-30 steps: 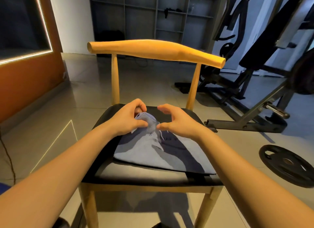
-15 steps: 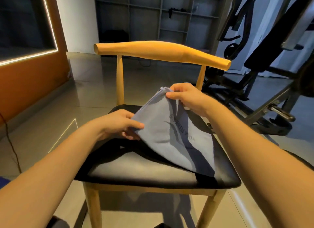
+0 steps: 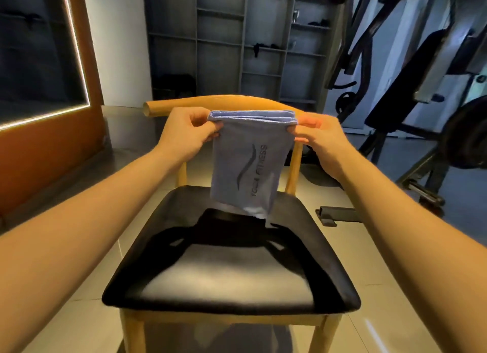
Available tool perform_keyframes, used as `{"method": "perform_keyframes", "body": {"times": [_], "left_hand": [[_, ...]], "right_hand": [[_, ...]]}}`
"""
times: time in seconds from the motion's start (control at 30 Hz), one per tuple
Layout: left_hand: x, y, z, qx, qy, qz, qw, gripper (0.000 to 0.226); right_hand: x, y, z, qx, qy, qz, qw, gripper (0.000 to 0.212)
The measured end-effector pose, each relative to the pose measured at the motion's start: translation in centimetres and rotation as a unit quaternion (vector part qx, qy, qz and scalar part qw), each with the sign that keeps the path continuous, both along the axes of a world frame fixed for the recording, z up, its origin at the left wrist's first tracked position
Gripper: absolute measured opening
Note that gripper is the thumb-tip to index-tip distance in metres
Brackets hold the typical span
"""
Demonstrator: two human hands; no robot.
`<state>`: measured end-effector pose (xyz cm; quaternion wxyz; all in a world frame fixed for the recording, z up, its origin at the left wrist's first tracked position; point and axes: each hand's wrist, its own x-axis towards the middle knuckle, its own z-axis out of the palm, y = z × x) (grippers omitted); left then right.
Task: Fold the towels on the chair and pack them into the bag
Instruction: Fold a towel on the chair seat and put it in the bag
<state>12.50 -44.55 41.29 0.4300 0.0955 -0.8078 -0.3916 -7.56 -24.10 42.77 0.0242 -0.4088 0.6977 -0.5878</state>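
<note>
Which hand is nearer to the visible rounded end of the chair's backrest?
Left. The left hand is beside the rounded end, pinching one corner of the towel; the right hand pinches the other corner, farther right.

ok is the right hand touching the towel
Touching. The head view shows the right hand pinching the top right corner of the towel between thumb and fingers.

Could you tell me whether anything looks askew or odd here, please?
Slightly: the blue folded cloth towel, pinched by the left hand and right hand, hangs with a pale bit poking out bottom-right.
</note>
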Motion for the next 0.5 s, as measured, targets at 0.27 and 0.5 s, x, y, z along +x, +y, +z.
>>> {"method": "perform_keyframes", "body": {"times": [0.27,0.5], "left_hand": [[7.2,2.9,-11.7,-0.075,-0.241,-0.085,0.964,0.011],[8.8,3.8,-15.0,-0.107,-0.335,-0.128,0.927,0.005]], "right_hand": [[5.7,6.5,-12.7,0.165,0.001,0.095,0.982,0.011],[8.7,9.1,-17.6,0.320,0.108,0.100,0.936,0.018]]}}
